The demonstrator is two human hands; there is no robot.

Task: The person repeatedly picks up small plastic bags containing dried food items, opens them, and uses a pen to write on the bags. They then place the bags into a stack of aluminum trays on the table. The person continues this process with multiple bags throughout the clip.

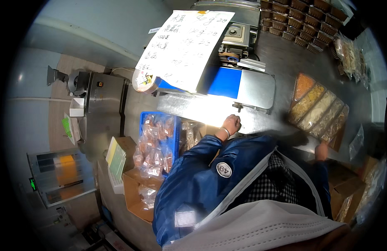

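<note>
My left hand (232, 124) is curled into a fist on the steel table (258, 121), just in front of a machine with a blue belt (225, 82) and a flat metal plate (256, 90). Nothing shows in its fingers. My right hand (322, 151) is low at the table's near edge, against the near corner of a row of clear-wrapped food packs (319, 106). These hold orange, yellow and pale shredded food. The right fingers are mostly hidden, so whether they grip a pack or only touch it cannot be told.
A handwritten paper sheet (183, 50) hangs over the machine. Stacked brown plastic trays (300, 23) and bagged goods (351, 56) stand at the far right. To my left are a blue crate (176, 129) of bagged items and a cardboard box (133, 188). Another cardboard box (344, 184) is at lower right.
</note>
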